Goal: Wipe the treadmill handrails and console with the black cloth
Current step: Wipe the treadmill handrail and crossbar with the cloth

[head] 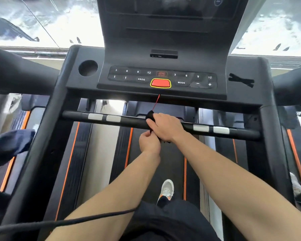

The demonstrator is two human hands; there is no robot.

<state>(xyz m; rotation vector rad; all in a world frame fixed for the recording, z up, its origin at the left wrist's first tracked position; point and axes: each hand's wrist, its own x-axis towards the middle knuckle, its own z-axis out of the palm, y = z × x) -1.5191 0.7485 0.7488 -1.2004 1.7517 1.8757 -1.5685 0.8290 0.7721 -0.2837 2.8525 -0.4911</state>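
1. Left hand [149, 142]: positioned just below the front crossbar [130, 121], fingers curled and pinching the hanging lower end of the black cloth [150, 116]. It sits just beside and below the right hand, nearly touching it.
2. Far to the left of this hand: the left side handrail [47, 129], running down toward the viewer; a dark blue fabric item [12, 143] lies beyond it at the frame edge.
3. Left of the hands, on the crossbar: two silver sensor pads [104, 117], side by side.
4. Black cloth: draped over the middle of the crossbar, between the two sets of pads. One part shows above the bar at the right hand's fingertips; the other hangs below into the left hand.
5. Right hand [165, 126]: laid over the top of the crossbar, palm down, fingers closed around bar and cloth together, pressing the cloth against the bar.
6. Directly above the hands: a red cord [156, 102] hangs from the console [241, 96] down toward the cloth. The red stop button [160, 83] with yellow border sits at its top, flanked by numbered keys, PROG and MODE.
7. Up and left of the hands: a round cup recess [88, 68] in the console.
8. Right of the right hand, on the crossbar: two more silver pads [211, 129].
9. Below the hands: the treadmill belt [172, 159], with one pale shoe [167, 188] standing on it.
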